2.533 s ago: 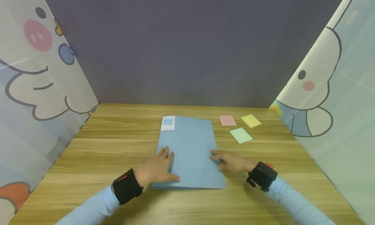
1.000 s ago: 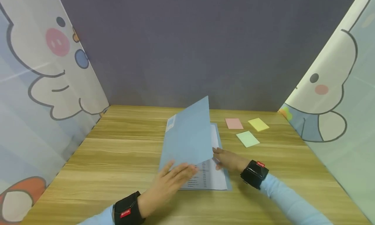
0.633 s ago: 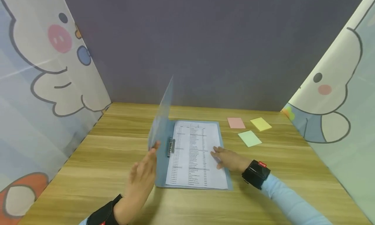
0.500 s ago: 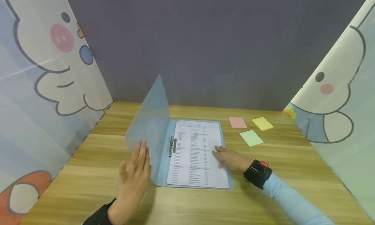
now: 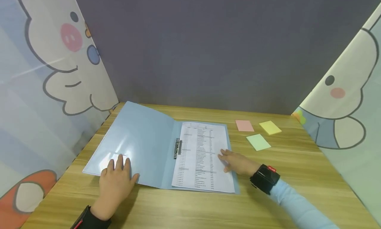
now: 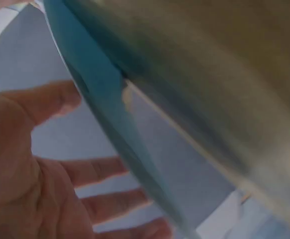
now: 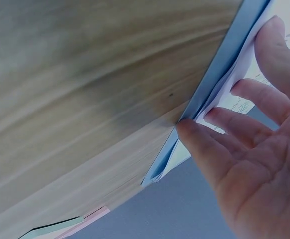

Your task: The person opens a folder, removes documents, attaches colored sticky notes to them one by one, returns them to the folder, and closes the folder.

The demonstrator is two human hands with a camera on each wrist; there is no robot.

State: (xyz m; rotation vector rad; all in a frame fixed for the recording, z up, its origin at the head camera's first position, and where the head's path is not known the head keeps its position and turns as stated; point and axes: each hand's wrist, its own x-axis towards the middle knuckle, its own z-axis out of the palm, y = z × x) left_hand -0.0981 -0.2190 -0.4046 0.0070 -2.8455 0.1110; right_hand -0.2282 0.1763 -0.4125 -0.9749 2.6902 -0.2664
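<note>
Now that the pale-blue plastic folder (image 5: 148, 139) has swung open against the left hand (image 5: 114, 186), white printed paper (image 5: 203, 156) lies exposed at the right hand (image 5: 238, 162). Both are spread, gripping nothing.

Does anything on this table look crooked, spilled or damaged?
Nothing looks spilled or damaged. Right of the blue folder, the yellow note and green note lie turned at angles, unlike the straighter pink note. The folder's open cover also isn't lying flat on the table.
</note>
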